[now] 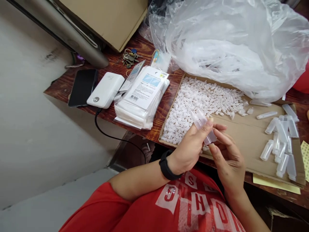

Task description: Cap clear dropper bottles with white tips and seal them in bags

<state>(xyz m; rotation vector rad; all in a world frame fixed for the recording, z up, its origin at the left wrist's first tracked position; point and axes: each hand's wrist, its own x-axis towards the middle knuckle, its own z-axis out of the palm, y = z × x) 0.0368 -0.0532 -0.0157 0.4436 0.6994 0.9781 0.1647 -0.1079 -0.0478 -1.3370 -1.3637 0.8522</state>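
Note:
My left hand (189, 146), with a black band at the wrist, is closed around a pair of small clear plastic tubes (201, 120). Their narrower ends point away from me over the white pieces. My right hand (229, 154) is curled at the near ends of these tubes, its thumb tip against them and its fingers bent behind. Part of its grip is hidden. Below and beyond both hands lies a shallow cardboard tray (235, 137). Many small white plastic caps (193, 96) fill its left side, and several loose clear tubes (281, 141) are heaped at its right.
A large clear plastic bag (231, 48) overhangs the tray's far edge. To the left are a stack of packaged sleeves (142, 96), a white power bank (105, 90) with a black cable, a dark phone (82, 87) and keys (130, 58). A cardboard box (106, 19) stands behind.

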